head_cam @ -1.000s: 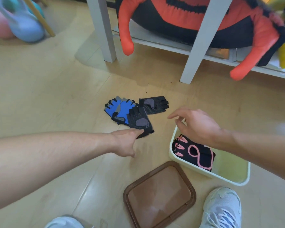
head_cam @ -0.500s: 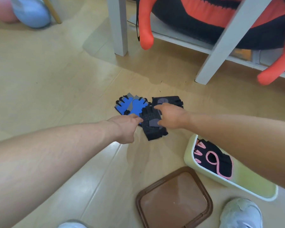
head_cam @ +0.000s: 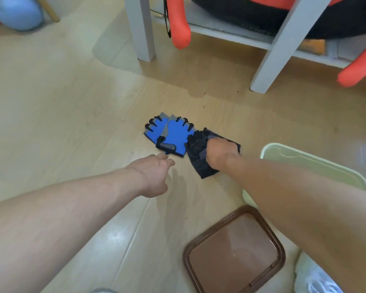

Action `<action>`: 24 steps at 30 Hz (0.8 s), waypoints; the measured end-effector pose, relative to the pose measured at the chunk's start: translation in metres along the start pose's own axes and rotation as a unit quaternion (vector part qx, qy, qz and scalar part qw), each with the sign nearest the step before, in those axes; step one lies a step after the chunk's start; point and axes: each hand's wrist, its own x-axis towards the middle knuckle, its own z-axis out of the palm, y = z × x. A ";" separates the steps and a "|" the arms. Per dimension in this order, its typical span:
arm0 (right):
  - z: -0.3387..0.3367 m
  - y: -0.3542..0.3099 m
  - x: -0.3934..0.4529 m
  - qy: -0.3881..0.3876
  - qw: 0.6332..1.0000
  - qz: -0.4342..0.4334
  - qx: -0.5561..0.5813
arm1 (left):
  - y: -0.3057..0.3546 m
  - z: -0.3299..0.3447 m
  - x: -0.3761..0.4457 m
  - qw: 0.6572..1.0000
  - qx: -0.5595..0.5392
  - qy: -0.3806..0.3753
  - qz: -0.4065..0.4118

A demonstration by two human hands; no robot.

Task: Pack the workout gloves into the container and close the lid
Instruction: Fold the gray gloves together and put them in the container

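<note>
Blue-and-grey fingerless workout gloves [head_cam: 170, 135] lie flat on the wooden floor [head_cam: 72, 123], overlapping each other, fingers pointing away from the person. Just to their right, touching the blue pair's edge, lie the black workout gloves [head_cam: 198, 153], bunched and partly stacked.

The right hand [head_cam: 221, 151] rests on top of the black gloves with its fingers curled down into the fabric, gripping it. The glove material projects from under the hand on the left and near sides. The right forearm crosses over the near-left corner of the container.

The left hand [head_cam: 154, 175] hovers just above the floor, near the lower edge of the blue gloves but apart from them. Its fingers are loosely extended toward the gloves and hold nothing; a faint shadow of the hand falls on the floor beneath it.

The pale green plastic container [head_cam: 317, 163] stands open on the floor to the right of the gloves. Its interior is mostly hidden by the right forearm, so its contents cannot be determined. The brown lid [head_cam: 234, 250] lies flat on the floor, separate from the container, nearer the person.

A white shoe [head_cam: 313, 278] is visible at the lower right, beside the lid. White shelf legs [head_cam: 142, 28] stand at the top of the view, with the orange limb of a plush toy [head_cam: 179, 28] hanging from the shelf.
</note>
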 end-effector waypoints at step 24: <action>-0.069 0.101 -0.231 0.390 0.783 -0.480 0.073 | 0.099 -0.060 -0.106 0.849 -0.483 -0.200 -0.078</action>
